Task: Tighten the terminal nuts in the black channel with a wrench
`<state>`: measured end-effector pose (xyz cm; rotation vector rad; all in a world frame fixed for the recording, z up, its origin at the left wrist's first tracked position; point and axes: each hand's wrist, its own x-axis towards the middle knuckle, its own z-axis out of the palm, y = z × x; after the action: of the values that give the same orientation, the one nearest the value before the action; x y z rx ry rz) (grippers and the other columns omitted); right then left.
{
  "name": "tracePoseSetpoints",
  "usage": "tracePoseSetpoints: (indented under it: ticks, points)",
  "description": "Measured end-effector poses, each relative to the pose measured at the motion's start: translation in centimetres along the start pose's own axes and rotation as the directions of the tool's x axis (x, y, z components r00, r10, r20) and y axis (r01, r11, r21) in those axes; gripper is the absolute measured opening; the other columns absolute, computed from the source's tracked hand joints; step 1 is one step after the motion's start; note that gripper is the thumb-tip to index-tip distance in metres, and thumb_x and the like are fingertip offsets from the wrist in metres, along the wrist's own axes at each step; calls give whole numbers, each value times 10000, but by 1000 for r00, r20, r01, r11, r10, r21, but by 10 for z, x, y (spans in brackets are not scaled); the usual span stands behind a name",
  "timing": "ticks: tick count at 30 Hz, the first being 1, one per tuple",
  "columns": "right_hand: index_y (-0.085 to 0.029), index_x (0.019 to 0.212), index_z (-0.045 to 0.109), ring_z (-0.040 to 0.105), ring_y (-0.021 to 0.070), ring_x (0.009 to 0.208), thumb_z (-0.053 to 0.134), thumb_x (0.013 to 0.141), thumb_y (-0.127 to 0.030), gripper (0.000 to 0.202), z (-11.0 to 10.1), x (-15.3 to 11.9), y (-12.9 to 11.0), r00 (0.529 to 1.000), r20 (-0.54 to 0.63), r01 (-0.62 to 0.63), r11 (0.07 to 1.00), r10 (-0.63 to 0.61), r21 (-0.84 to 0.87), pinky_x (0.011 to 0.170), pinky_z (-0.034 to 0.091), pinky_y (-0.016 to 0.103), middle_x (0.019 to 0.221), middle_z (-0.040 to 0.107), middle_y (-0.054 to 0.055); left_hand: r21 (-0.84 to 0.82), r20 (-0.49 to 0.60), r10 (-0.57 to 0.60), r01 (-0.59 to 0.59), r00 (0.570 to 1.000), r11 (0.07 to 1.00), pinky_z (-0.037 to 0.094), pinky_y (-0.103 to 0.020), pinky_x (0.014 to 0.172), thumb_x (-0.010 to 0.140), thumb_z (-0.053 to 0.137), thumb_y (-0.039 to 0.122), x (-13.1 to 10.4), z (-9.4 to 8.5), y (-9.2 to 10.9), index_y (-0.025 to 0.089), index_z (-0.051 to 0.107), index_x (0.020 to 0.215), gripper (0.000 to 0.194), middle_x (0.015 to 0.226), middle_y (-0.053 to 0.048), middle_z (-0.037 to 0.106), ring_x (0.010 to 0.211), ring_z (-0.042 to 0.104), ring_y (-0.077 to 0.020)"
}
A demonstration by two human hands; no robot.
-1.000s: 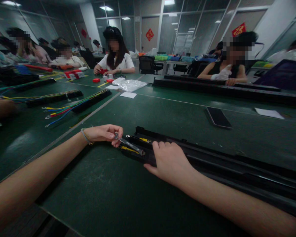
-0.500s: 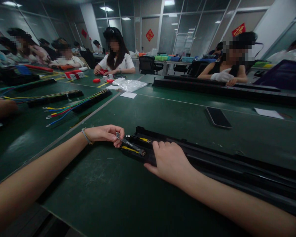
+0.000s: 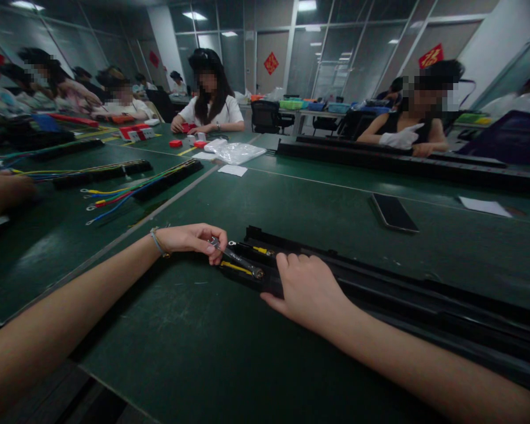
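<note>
L hand (image 3: 198, 241): grip closed on slim, shiny silver metal wrench (image 3: 239, 260), ctr. of frame; wrench's ring-shaped end rests at L end of long, black, channel-shaped housing (image 3: 388, 297), next to thin yellow cable ends (image 3: 236, 268); exact seating too small to tell. R hand (image 3: 309, 287): grip clasped over housing, thumb at near edge; housing lies on dark green table (image 3: 176, 335), ctr. to R of frame. Handling (est.): wrench light, stiff, poss. slippery; hold at free end; housing prob. rigid, awkwardly long; hold across both edges, clear of cable ends.
</note>
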<state>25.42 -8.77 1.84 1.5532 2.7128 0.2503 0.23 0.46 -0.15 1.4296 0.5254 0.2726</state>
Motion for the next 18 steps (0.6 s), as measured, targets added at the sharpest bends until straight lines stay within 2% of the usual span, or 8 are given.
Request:
tracePoseSetpoints:
  ticks: [5, 18]
  points:
    - [-121, 923, 524, 532, 229, 705, 397, 705, -558, 504, 1, 0, 0, 1000, 2, 2, 1000, -2, -5, 614, 386, 346, 786, 582, 111, 75, -5, -50, 50, 999, 996, 440, -229, 624, 755, 622, 239, 2, 1, 3, 125, 550, 847, 163, 783, -47, 601, 692, 567, -139]
    - [-123, 941, 517, 540, 224, 718, 374, 717, -566, 517, -3, 0, 0, 1000, 30, -1, 1000, 1, -9, 626, 392, 345, 797, 583, 116, 91, -17, -51, 52, 999, 994, 454, -243, 631, 773, 594, 209, 1, 1, 3, 132, 549, 844, 113, 779, -37, 598, 690, 572, -136]
